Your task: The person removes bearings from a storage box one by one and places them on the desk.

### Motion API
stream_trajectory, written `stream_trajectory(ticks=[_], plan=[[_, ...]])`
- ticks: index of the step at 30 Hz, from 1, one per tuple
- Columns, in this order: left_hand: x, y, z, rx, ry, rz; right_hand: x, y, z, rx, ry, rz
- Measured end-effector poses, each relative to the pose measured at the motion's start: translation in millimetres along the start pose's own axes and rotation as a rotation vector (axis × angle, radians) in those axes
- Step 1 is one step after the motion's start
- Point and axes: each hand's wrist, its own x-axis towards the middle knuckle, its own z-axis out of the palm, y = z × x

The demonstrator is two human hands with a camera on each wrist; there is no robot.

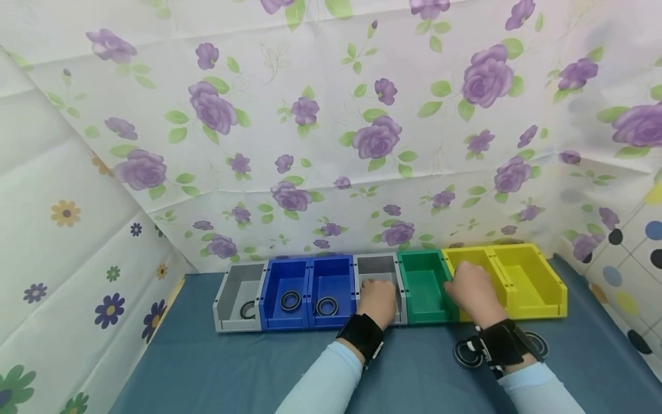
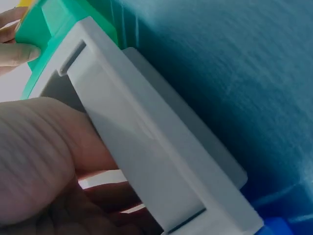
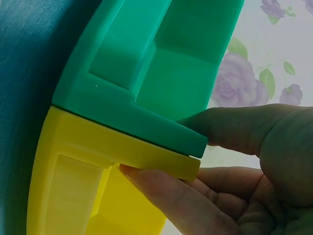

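My left hand (image 1: 376, 300) reaches into the middle grey bin (image 1: 376, 261), knuckles up. In the left wrist view its fingers go behind the bin's front wall (image 2: 142, 132), so whatever they touch is hidden. Farther right, my right hand (image 1: 476, 292) pinches the adjoining side walls of the green bin (image 1: 421, 273) and the neighbouring yellow bin (image 3: 117, 139). The right wrist view puts the thumb on the green side and a finger inside the yellow one. Beneath the right wrist, ring bearings (image 1: 458, 354) lie on the table, partly covered by the wrist strap.
Left of my hands stand two blue bins (image 1: 289, 273) and another grey bin (image 1: 233, 287), each with one bearing (image 1: 283, 300) visible. A second yellow bin (image 1: 524, 282) ends the row at the right. A flowered sheet (image 1: 310, 144) hangs behind the blue-covered table (image 1: 217, 374).
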Motion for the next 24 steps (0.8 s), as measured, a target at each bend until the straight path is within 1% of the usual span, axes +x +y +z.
stream_trajectory(ticks=[3, 6, 10, 13, 16, 19, 24], plan=[[0.1, 1.7, 0.8, 0.020, -0.025, 0.003, 0.9, 1, 2, -0.006, 0.013, -0.003], [-0.9, 2.7, 3.2, 0.023, -0.026, 0.012, 1.2, 3, 4, -0.013, 0.020, -0.008], [-4.6, 2.6, 5.0, 0.049, 0.014, 0.052, 1.6, 7, 6, -0.014, 0.019, -0.010], [-9.2, 1.9, 1.3, 0.020, 0.057, 0.061, 2.3, 9, 6, -0.012, 0.021, -0.008], [-14.8, 0.6, -6.2, -0.049, 0.104, 0.049, 2.4, 9, 5, -0.011, 0.017, -0.008], [-21.8, -1.3, -16.6, -0.113, 0.145, 0.045, 1.9, 7, 4, -0.009, 0.011, -0.009], [-33.9, -5.9, -30.6, -0.293, 0.184, 0.012, 2.2, 5, 3, -0.009, 0.019, -0.011]])
